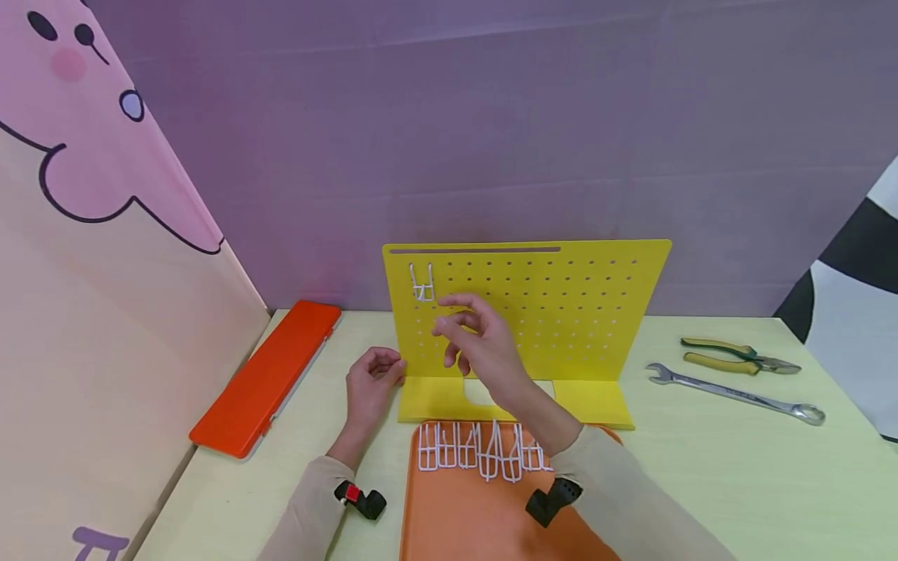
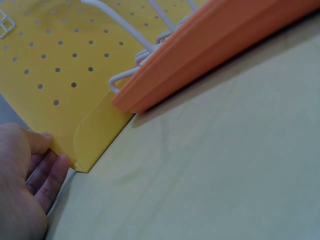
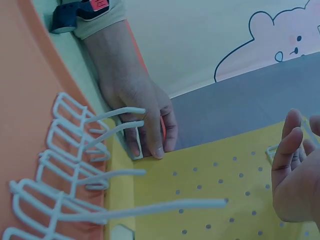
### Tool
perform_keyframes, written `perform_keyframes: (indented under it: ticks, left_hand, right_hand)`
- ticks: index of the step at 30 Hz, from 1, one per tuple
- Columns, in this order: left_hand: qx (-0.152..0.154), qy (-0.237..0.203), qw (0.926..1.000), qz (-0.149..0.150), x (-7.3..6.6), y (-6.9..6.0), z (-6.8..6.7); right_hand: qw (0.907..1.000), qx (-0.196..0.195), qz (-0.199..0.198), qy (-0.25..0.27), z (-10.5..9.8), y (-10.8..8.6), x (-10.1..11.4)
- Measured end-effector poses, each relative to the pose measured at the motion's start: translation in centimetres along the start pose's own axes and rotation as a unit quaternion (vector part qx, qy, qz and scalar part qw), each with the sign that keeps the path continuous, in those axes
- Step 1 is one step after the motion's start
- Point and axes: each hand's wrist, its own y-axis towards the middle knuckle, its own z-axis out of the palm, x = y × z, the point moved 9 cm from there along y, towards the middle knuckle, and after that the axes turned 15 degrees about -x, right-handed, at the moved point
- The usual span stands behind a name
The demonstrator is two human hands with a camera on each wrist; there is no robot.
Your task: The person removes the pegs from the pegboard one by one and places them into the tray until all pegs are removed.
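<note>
A yellow pegboard [image 1: 554, 312] stands upright on its folded base. Its left edge, low down, is held by my left hand [image 1: 372, 382], thumb and fingers against it. In the left wrist view that hand [image 2: 22, 180] is at the board's lower corner. In front of the board my right hand [image 1: 484, 343] is raised, fingers loosely bent, holding nothing. One white wire hook [image 1: 423, 293] hangs at the board's upper left, just beyond the right fingertips. Several more white wire hooks [image 1: 468, 446] lie along the far end of an orange tray [image 1: 463, 522].
A red-orange flat case [image 1: 266, 378] lies to the left. On the right are pliers with yellow-green handles [image 1: 733, 356] and a combination wrench [image 1: 733, 392]. A purple-grey cloth wall [image 1: 505, 125] rises behind the board.
</note>
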Motion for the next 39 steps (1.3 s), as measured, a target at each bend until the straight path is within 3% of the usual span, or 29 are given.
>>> perform_keyframes:
  ticks: [12,25,39]
  left_hand:
    - [0.005,0.005,0.9999,0.012,-0.2,-0.1,0.1]
    - [0.001,0.024,0.9997,0.003,-0.2,-0.2,0.1]
    - [0.001,0.025,0.9997,0.006,-0.3,-0.2,-0.1]
  right_hand:
    - [0.9996,-0.001,-0.029,-0.006,2.2,1.5,1.2]
    - [0.9995,-0.008,-0.021,-0.022,2.1,2.7,0.9]
    - [0.9995,-0.014,-0.024,-0.014,2.0,2.3,1.3]
